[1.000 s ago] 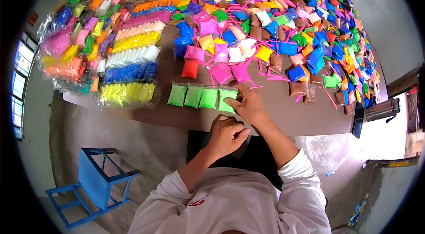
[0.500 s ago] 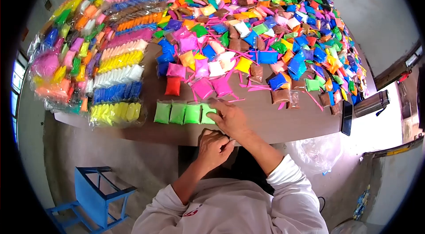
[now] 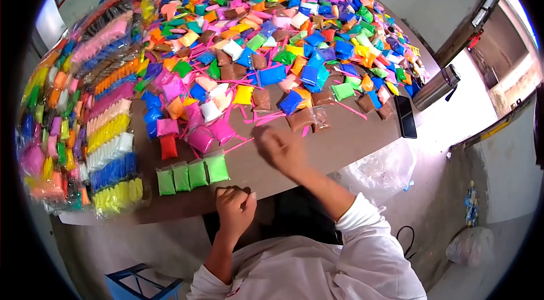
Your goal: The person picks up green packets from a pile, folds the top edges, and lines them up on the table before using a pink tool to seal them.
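Observation:
Several small clear packets of light green material (image 3: pixel 198 173) stand side by side in a row near the front edge of the brown table (image 3: pixel 340 150). My left hand (image 3: pixel 235 209) rests at that edge, just right of and below the row. Its fingers are curled closed, and whatever they hold, if anything, is hidden. My right hand (image 3: pixel 282 151) hovers over the table, right of the green packets and below some pink sticks (image 3: pixel 269 118); motion smears its fingers. A red packet (image 3: pixel 168 147) and magenta packets (image 3: pixel 221 130) lie behind the green row.
A large heap of mixed colored packets (image 3: pixel 272 75) covers the back. Clear bags of packets sorted by color (image 3: pixel 113 169) lie at left. A phone (image 3: pixel 405 117) and a steel flask (image 3: pixel 436 88) are at the right edge. A blue stool (image 3: pixel 133 283) stands below.
My right hand has left the rightmost green packet and moved right. My left hand has come apart from it, staying closed. The view has turned, shifting the table's contents leftward.

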`<state>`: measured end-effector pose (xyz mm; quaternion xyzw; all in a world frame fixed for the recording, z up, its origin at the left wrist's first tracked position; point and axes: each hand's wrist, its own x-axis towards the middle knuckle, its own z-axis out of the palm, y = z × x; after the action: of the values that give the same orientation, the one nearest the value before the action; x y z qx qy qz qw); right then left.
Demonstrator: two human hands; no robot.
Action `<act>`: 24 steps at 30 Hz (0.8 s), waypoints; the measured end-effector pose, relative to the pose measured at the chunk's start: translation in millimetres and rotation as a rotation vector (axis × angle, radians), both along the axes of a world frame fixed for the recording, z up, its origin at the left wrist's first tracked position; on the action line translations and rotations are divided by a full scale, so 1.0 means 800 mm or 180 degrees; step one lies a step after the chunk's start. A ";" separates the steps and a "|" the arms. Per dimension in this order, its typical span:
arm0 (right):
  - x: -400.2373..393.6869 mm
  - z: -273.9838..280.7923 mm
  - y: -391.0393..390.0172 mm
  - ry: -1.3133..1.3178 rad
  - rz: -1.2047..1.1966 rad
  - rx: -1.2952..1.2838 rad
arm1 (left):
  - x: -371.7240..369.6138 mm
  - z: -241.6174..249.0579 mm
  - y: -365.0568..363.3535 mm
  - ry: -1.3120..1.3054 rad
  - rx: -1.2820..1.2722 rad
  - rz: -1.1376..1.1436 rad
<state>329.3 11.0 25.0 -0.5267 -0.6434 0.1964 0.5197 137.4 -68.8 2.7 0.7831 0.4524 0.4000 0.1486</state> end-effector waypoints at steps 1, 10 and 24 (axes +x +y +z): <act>0.029 0.007 0.008 -0.0352 -0.0399 0.0093 | 0.000 -0.001 -0.001 0.0000 0.0004 -0.0024; 0.258 0.025 0.085 -0.2420 -0.1307 0.0101 | 0.007 -0.001 0.000 0.0082 0.0069 0.0148; 0.256 0.068 0.071 -0.0771 -0.0455 -0.1110 | 0.007 0.007 -0.003 -0.0172 -0.0035 0.0150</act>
<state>534.4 68.1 79.1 -0.6726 -0.6185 0.2027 0.3522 143.3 -71.1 8.4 0.7603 0.4687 0.4219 0.1556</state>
